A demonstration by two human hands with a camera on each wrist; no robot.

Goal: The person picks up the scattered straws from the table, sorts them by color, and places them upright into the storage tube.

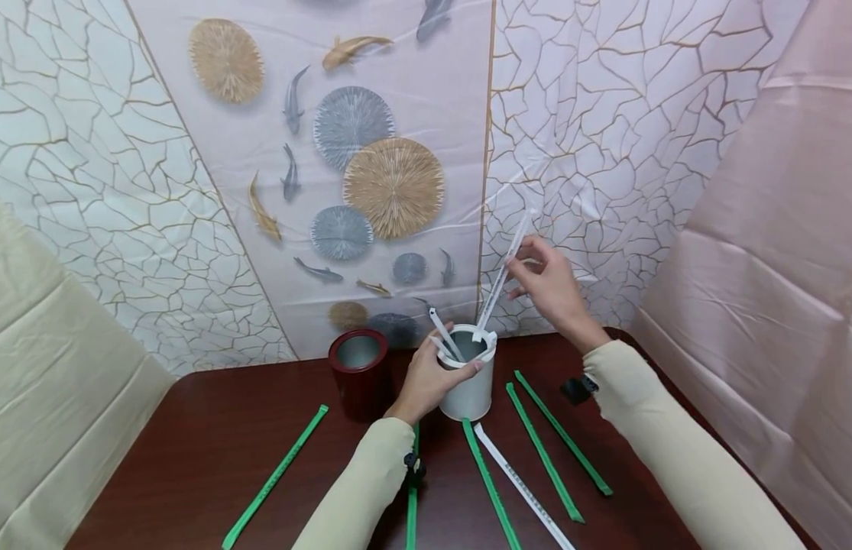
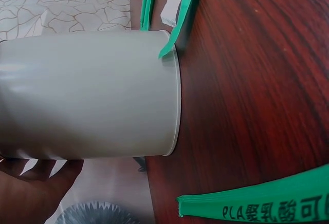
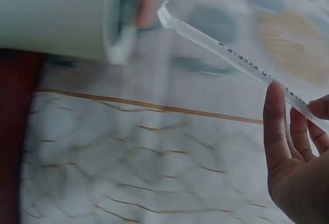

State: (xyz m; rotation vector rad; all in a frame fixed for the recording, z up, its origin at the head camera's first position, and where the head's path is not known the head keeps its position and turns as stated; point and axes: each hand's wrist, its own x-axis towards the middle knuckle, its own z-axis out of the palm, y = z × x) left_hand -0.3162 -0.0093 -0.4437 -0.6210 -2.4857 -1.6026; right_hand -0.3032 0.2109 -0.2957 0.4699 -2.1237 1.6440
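Observation:
My left hand (image 1: 429,380) grips a white canister (image 1: 469,393) from its left side, thumb along the front near the rim. In the left wrist view, fingers (image 2: 43,183) press against the canister's wall (image 2: 87,95). White paper-wrapped straws (image 1: 448,336) lean inside, against the left of the rim. With thumb and fingers my right hand (image 1: 548,286) pinches another white paper-wrapped straw (image 1: 501,283), tilted. Its lower end is at the canister's mouth in the head view; the right wrist view shows this straw (image 3: 226,52) with printed lettering, beside the blurred rim (image 3: 115,34).
A dark red canister (image 1: 360,382) stands left of the white one. Several green-wrapped straws (image 1: 274,477) lie on the dark wooden table (image 1: 171,451), some right of the canister, one under my left forearm. A white-wrapped straw (image 1: 522,485) lies in front. Patterned cloth (image 1: 412,92) hangs behind.

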